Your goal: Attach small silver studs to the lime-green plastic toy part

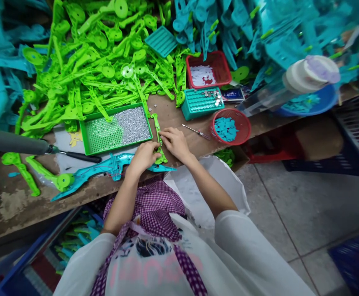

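Both hands rest on a long green plastic part [157, 127] lying on the brown workbench [179, 115]. My left hand [144, 156] is closed over its lower end. My right hand [174, 142] has its fingers curled and pinched on the part's middle. A teal plastic part [111, 166] lies under and beside my left hand. A green tray [103, 135] half filled with small silver screws sits just left of the hands.
A big heap of green parts [99, 61] and teal parts [228, 28] covers the back of the bench. A red basket [230, 127] of teal pieces, a teal box [201, 103], a small screwdriver [196, 131] and a powered screwdriver [28, 144] lie near.
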Demonstrator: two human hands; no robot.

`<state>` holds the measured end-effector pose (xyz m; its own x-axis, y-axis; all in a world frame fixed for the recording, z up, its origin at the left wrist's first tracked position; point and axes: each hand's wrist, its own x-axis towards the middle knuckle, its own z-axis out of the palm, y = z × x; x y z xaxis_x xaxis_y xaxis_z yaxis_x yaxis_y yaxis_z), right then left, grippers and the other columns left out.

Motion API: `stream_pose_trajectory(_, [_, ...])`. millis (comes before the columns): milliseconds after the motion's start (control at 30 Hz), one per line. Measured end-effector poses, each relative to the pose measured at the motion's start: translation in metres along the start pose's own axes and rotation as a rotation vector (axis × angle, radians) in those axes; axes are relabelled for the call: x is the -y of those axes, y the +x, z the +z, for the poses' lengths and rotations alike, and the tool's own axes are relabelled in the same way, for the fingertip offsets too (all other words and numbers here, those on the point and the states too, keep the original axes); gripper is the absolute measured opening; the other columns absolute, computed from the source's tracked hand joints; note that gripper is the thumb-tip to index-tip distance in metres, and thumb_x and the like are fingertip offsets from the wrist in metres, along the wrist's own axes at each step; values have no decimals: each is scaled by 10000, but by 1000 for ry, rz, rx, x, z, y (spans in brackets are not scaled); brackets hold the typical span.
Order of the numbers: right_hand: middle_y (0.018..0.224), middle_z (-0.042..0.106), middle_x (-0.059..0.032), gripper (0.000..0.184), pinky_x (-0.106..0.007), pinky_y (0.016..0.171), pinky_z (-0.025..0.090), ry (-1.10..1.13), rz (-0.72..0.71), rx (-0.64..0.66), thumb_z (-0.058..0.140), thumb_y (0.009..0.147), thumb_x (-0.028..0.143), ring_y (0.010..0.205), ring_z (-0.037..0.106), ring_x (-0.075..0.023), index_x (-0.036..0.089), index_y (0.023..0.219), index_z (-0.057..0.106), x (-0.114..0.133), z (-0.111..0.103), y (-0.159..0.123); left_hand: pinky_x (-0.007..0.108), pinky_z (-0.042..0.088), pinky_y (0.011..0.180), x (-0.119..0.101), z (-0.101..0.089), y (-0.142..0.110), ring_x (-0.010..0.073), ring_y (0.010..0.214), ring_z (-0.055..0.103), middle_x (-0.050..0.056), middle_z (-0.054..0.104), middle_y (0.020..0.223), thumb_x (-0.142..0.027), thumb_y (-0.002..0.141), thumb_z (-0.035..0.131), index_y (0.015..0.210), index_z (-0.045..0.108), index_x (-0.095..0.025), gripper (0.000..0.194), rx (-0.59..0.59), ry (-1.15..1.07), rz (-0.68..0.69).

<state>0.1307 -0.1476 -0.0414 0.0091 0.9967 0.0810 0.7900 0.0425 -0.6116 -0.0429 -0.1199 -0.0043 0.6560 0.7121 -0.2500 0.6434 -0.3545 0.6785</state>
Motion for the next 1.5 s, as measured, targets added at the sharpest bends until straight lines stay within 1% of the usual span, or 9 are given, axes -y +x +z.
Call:
stream_pose_trajectory(200, [1102, 701, -87, 296, -350, 927, 460, 168, -19, -50, 445, 947, 265, 1032, 617, -211, 185, 1102, 684, -4, 1, 3, 368, 515, 915, 12, -5, 5, 207, 969, 672, 95, 696, 1084, -174, 820, 684, 1117, 692, -150, 298, 50, -75, 68])
stream_pose_trajectory(367, [1057, 670, -97, 272, -348, 895, 449, 60, -20, 15, 466, 945, 278, 999, 612, -222, 174, 1031, 703, -6, -1, 14, 381, 490, 960, 19, -8, 7, 215, 1037, 646, 99, 676, 1137, -229, 842, 677, 1133, 691, -162, 299, 102, -51, 148])
stream_pose_trajectory(500, [1047, 658, -88, 255, -339, 831, 437, -9, -40, 94, 466, 952, 283, 945, 617, -219, 179, 1023, 687, -6, -8, 23, 421, 462, 1010, 25, -14, 6, 238, 1130, 606, 117, 631, 1227, -274, 848, 677, 1267, 619, -164, 437, 172, -6, 225])
stream_pose_trajectory(633, [1057, 657, -85, 229, -356, 842, 415, 2, -56, 97, 480, 940, 279, 949, 620, -225, 192, 1024, 675, -5, -10, 21, 447, 422, 1063, 28, -19, 5, 245, 1191, 570, 128, 586, 1285, -224, 847, 650, 1347, 555, -159, 514, 237, 35, 267])
stream_pose_trajectory(833, [1137, 648, -102, 243, -413, 927, 394, 60, -40, 83, 487, 927, 276, 1041, 609, -248, 187, 1076, 658, -4, -10, 12, 418, 469, 1016, 27, -15, 5, 235, 1130, 601, 116, 608, 1252, -183, 805, 633, 1300, 604, -163, 496, 176, 19, 237])
stream_pose_trajectory(1033, [1239, 584, -94, 254, -417, 1027, 382, 266, -199, 110, 554, 898, 353, 1191, 543, -229, 210, 1091, 635, -6, -19, -15, 406, 500, 971, 27, -11, 4, 234, 1098, 613, 114, 638, 1195, -147, 761, 625, 1231, 649, -157, 471, 148, -7, 227])
stream_pose_trajectory(1167, [1278, 555, -95, 318, -468, 1049, 342, 230, -208, 210, 579, 893, 396, 1245, 502, -257, 233, 1166, 594, -6, -18, -19, 397, 504, 966, 26, -12, 3, 232, 1092, 619, 119, 629, 1227, -154, 757, 635, 1231, 641, -144, 474, 142, -23, 225])
stream_pose_trajectory(1300, [1250, 569, -90, 302, -448, 1060, 339, 252, -258, 290, 537, 927, 406, 1241, 500, -245, 240, 1173, 589, -10, -18, -10, 422, 500, 977, 27, -11, 3, 246, 1129, 604, 119, 628, 1233, -139, 754, 633, 1233, 638, -151, 479, 133, -25, 230])
stream_pose_trajectory(1500, [1264, 565, -107, 295, -429, 1020, 362, 128, -271, 274, 506, 941, 385, 1218, 507, -251, 227, 1174, 595, -13, -14, -9, 386, 519, 927, 29, -9, 3, 227, 1073, 624, 104, 638, 1194, -145, 743, 631, 1181, 641, -160, 438, 114, -54, 224])
